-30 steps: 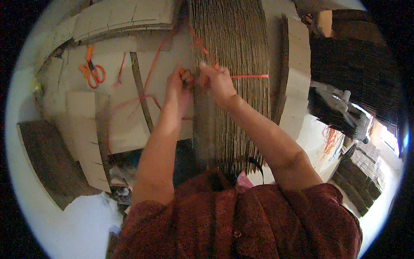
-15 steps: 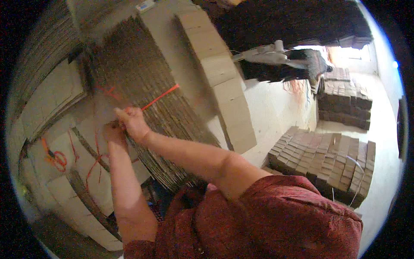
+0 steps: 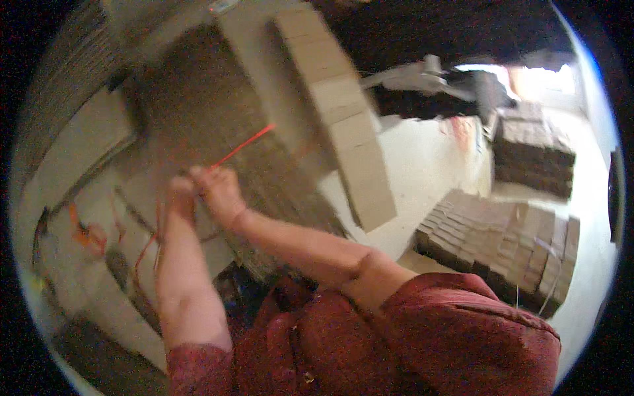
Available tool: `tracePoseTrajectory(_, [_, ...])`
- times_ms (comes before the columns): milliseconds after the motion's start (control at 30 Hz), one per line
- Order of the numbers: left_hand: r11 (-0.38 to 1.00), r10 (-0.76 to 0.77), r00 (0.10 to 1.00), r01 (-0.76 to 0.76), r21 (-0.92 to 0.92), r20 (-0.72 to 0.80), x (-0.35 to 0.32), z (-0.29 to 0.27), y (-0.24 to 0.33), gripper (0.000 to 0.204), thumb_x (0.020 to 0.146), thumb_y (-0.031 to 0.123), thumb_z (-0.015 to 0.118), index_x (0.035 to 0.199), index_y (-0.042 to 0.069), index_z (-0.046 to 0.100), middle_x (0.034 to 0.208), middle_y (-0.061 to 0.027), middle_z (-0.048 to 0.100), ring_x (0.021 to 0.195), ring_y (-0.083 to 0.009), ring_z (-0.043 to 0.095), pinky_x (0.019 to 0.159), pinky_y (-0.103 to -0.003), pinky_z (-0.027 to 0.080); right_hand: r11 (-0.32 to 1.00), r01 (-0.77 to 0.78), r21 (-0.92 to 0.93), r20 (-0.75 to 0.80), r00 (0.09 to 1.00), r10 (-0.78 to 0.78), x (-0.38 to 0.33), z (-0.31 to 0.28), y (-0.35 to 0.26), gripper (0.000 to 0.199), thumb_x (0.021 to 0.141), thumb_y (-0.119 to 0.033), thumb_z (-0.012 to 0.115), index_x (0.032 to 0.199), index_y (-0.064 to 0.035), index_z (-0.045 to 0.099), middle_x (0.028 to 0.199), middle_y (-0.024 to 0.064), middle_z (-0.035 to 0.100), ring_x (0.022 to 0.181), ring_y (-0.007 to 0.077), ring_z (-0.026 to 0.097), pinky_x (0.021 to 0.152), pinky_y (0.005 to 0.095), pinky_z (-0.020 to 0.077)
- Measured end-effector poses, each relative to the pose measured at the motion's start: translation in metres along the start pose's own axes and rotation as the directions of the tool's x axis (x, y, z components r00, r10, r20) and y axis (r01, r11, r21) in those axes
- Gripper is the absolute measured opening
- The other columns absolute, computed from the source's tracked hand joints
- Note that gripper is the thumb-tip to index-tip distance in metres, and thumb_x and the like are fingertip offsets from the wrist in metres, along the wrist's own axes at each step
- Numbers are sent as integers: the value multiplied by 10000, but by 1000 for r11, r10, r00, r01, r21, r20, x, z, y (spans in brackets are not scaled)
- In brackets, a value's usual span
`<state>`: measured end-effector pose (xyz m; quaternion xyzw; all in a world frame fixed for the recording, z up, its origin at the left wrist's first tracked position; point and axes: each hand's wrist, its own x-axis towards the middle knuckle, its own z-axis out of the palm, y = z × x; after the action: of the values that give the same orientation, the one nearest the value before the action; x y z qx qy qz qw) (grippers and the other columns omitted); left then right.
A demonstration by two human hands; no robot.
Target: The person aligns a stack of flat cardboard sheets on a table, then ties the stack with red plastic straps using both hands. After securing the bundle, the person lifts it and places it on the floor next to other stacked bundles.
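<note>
A large bundle of flat cardboard sheets, standing on edge side by side, lies in front of me. A narrow red strap runs taut across its top to my hands. My right hand is closed on the strap, its fingers pinched close to the left hand. Right beside it, my left hand is closed too, at the strap's near end; motion blurs its fingers. Loose red strap hangs below the left hand. The point where the strap ends meet is hidden by my fingers.
An orange-red looped thing, blurred, lies at the left. Beyond the bundle runs a row of pale cardboard blocks. Stacked cardboard bundles stand at the right, with more stacks behind. Dark piled material fills the far side.
Both hands have shifted slightly right, staying together at the strap. The strap stays taut across the bundle. The whole view has moved a little and is more blurred.
</note>
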<state>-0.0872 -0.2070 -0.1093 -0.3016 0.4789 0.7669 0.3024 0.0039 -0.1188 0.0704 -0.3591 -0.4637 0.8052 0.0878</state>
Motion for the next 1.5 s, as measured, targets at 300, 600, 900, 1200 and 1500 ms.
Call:
tracePoseTrajectory(300, [999, 39, 975, -36, 16, -218, -5, -7, -4, 212, 901, 189, 483, 851, 4, 575, 735, -102, 600, 621, -227, 534, 584, -336, 441, 979, -48, -200, -34, 999, 42, 11, -13, -2, 359, 856, -236, 576, 548, -81, 476, 513, 5, 447, 489, 107, 400, 475, 302, 313])
tracePoseTrajectory(600, [252, 571, 686, -669, 700, 451, -90, 13, 16, 225, 916, 185, 492, 835, -18, 546, 659, -96, 578, 539, -238, 509, 529, -328, 431, 957, 12, -291, 229, 972, 57, 78, 9, -32, 274, 860, -239, 571, 792, 26, 598, 600, 50, 532, 541, 151, 516, 501, 314, 421])
tracePoseTrajectory(900, [875, 391, 892, -437, 210, 227, -105, 7, 7, 221, 913, 171, 523, 797, -13, 562, 659, -8, 539, 633, -83, 462, 570, -260, 408, 567, 621, -541, 680, 720, -140, 71, -4, 8, 131, 807, -32, 586, 918, 25, 625, 770, 78, 608, 666, 122, 581, 578, 268, 479])
tracePoseTrajectory(1200, [703, 584, 807, -557, 442, 87, -132, 13, 18, 291, 914, 209, 533, 737, -21, 555, 647, 1, 523, 597, -76, 445, 555, -261, 403, 510, 631, -585, 703, 708, -68, 54, -19, 24, 187, 753, 23, 566, 919, -14, 643, 813, 150, 631, 731, 244, 643, 650, 318, 503])
tracePoseTrajectory(1500, [928, 269, 938, -313, -201, -217, -119, -5, 19, 374, 928, 273, 504, 620, 73, 429, 646, -37, 514, 616, -127, 479, 599, -292, 411, 6, 784, -621, 783, 621, -31, 68, -31, 48, 254, 700, -72, 580, 953, -95, 588, 873, 171, 600, 740, 364, 600, 663, 441, 513])
